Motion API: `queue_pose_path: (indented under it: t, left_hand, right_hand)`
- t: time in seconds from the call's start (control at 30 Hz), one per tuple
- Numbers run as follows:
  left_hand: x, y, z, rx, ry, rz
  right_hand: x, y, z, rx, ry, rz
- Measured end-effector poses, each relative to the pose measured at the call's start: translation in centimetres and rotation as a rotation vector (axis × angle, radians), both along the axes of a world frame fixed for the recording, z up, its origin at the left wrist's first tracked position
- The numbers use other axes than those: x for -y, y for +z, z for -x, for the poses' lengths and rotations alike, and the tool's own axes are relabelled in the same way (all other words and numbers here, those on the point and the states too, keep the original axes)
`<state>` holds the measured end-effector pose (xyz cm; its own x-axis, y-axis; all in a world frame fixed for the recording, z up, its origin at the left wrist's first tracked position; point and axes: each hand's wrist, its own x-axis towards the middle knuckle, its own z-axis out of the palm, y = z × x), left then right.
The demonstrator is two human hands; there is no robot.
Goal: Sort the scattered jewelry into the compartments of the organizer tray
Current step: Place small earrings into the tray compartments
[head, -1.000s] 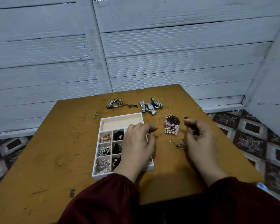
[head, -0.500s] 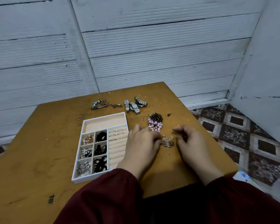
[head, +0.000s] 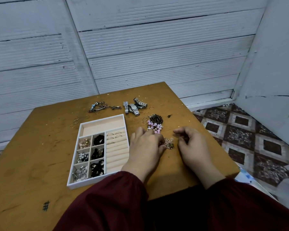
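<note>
The white organizer tray (head: 73, 165) lies on the wooden table, left of my hands. Its small compartments hold black hair ties, pearls and metal pieces, and a few rings sit in its ring rolls. Between my hands lies a small glittery jewelry cluster (head: 169, 143). My left hand (head: 145, 147) pinches the cluster's left edge with curled fingers. My right hand (head: 193, 145) rests just right of the cluster, its fingers curled with nothing visible in them. Behind the hands lie a pink bead piece (head: 154, 127) and a dark bead piece (head: 157, 118).
Silver watches (head: 134, 107) and a bangle bunch with a blue bead (head: 98, 106) lie at the table's far edge. Loose gold rings (head: 75, 121) lie behind the tray's left corner. The table's right edge (head: 223, 147) drops to a patterned floor. White walls stand behind.
My left hand left the tray and moved right onto the glittery cluster. My right hand came down beside the cluster. The camera turned slightly right.
</note>
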<state>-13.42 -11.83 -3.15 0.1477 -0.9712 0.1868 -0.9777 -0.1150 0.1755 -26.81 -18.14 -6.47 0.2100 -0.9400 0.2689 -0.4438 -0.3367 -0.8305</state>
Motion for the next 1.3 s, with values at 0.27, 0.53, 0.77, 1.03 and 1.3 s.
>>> queue_pose_path:
  t: [0.27, 0.53, 0.77, 1.03, 1.3]
  left_hand:
    - [-0.2, 0.0, -0.1, -0.131, -0.015, 0.051]
    - [0.2, 0.3, -1.0, -0.392, 0.008, 0.184]
    - [0.0, 1.4, -1.5, -0.654, 0.037, 0.295]
    - [0.1, 1.0, -1.9, -0.86, 0.058, 0.299]
    - [0.0, 0.8, -1.9, -0.88, 0.077, 0.326]
  right_hand:
    - [0.0, -0.1, 0.0, 0.014, -0.001, 0.011]
    - [-0.1, 0.0, 0.0, 0.025, -0.013, 0.006]
    - [-0.3, 0.1, -0.1, -0.057, -0.011, -0.005]
    - [-1.0, 0.5, -0.2, -0.239, -0.044, 0.044]
    - [-1.2, 0.8, -0.2, -0.369, -0.09, 0.011]
